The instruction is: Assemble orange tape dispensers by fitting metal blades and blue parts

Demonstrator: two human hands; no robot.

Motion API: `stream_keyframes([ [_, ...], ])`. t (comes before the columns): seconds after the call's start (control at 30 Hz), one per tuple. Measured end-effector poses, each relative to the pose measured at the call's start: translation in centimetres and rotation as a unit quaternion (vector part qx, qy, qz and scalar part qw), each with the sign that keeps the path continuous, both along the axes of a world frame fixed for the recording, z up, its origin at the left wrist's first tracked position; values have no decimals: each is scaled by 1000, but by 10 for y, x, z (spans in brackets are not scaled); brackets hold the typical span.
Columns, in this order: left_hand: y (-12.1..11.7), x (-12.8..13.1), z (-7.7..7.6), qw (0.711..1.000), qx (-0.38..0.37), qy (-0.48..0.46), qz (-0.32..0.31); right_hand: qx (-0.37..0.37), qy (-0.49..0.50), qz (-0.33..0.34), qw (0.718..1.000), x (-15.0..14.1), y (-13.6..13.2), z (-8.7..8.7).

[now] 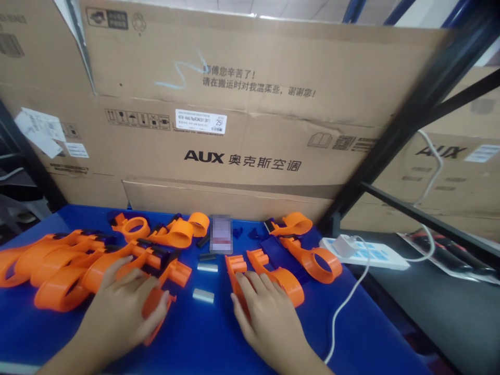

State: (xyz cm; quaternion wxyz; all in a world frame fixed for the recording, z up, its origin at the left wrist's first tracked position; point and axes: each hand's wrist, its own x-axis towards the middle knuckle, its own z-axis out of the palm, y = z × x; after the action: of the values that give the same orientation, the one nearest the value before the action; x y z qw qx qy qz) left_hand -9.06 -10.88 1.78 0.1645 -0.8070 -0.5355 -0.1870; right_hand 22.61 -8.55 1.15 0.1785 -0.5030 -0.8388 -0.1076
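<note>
My left hand is closed round an orange plastic tape dispenser, its thumb along the near side. The palm and part of the dispenser are hidden. To the right, the curled fingers of my right hand close on another orange dispenser, mostly covered by the hand. Beside it lies one more orange dispenser with a wide ring. Between my hands are two small silver metal strips, the nearer strip and the farther strip. A dark strip lies just beyond.
Several orange dispensers are heaped at the left of the blue table; others lie at the back and right. A phone lies by the cardboard. A white power strip and cable run along the right.
</note>
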Motion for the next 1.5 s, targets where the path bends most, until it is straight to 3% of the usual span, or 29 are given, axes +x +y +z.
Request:
stream_keyframes([
  [0.5, -7, -24, -4, 998, 28, 39, -40, -6, 18, -8, 1000, 2, 5, 2],
  [0.57, -14, -19, -1, 998, 21, -10, -50, 2, 31, -9, 999, 4, 3, 7],
  [0.63, -22, -1, 0, 988, -12, -133, -71, 15, 52, -12, 998, 4, 1, 17],
  [0.67, -24, 15, 0, 967, -33, -239, -77, 24, 65, -11, 998, 4, 0, 22],
  [0.7, -26, 34, 0, 927, -66, -359, -84, 35, 80, -8, 996, 2, -2, 27],
  [0.73, -25, 55, -1, 865, -113, -481, -91, 46, 96, 0, 994, -1, -4, 33],
  [0.8, -17, 98, -2, 693, -223, -681, -79, 60, 125, 22, 990, -8, -8, 42],
  [0.9, 5, 143, -4, 415, -376, -827, -59, 42, 156, 44, 986, -21, -14, 49],
  [0.93, 13, 151, -4, 356, -399, -842, -68, 27, 169, 52, 984, -25, -15, 49],
  [0.97, 20, 156, -5, 321, -403, -854, -72, 9, 187, 65, 980, -28, -15, 47],
  [1.0, 27, 158, -5, 307, -395, -862, -76, -9, 212, 81, 974, -30, -12, 45],
  [1.1, 46, 160, -9, 328, -322, -885, -77, -56, 357, 103, 927, -33, 5, 29],
  [1.23, 57, 161, -20, 325, -283, -899, -76, -146, 611, 19, 778, -37, 43, 0],
  [1.3, 55, 160, -27, 325, -281, -900, -75, -184, 651, -13, 737, -37, 58, -15],
  [1.4, 47, 155, -34, 323, -289, -898, -77, -174, 643, -84, 741, -30, 70, -31],
  [1.5, 43, 151, -34, 345, -326, -875, -93, -156, 613, -112, 766, -19, 73, -38],
])
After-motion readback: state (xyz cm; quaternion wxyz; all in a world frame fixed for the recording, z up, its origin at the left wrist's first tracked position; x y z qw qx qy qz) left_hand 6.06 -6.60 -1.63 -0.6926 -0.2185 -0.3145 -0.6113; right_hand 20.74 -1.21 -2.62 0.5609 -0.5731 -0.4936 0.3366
